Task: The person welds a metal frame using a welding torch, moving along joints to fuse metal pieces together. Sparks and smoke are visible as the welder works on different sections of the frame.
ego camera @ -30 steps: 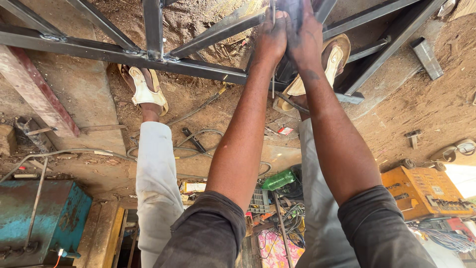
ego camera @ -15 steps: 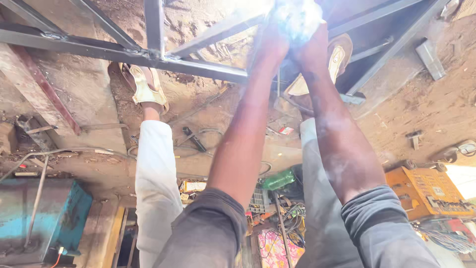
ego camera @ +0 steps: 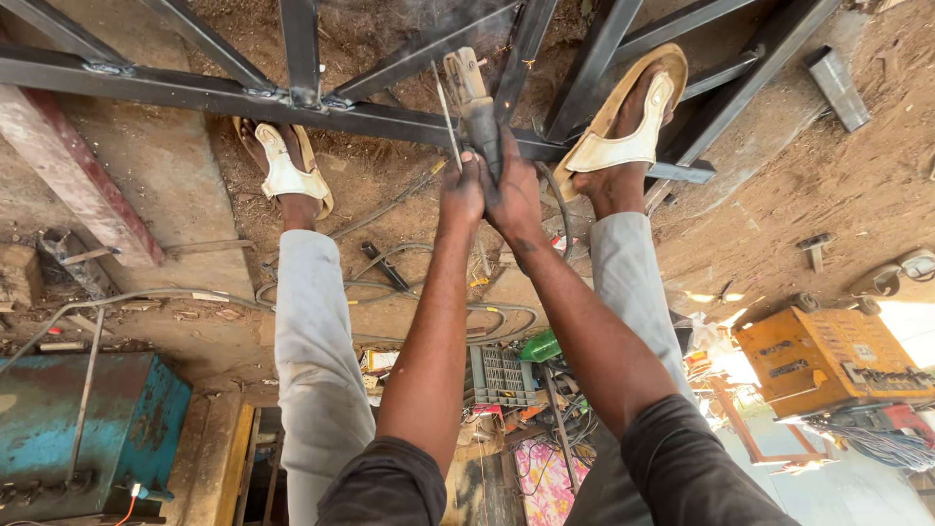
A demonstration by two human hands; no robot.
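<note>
Both my hands are wrapped around a welding electrode holder that points up at a dark steel bar frame lying on the dirt. My left hand grips its handle from the left, my right hand from the right. A thin welding rod runs alongside the holder, its upper tip close to a frame joint. Faint smoke hangs above the tip. My feet in pale sandals stand on either side of the frame bars.
A blue metal box sits at lower left and an orange welding machine at right. Cables loop over the ground between my legs. A grey crate, a green bottle and a steel offcut lie around.
The bright welding glare at my hands has gone out. My hands have drawn back from the frame joint, so the holder and rod now show.
</note>
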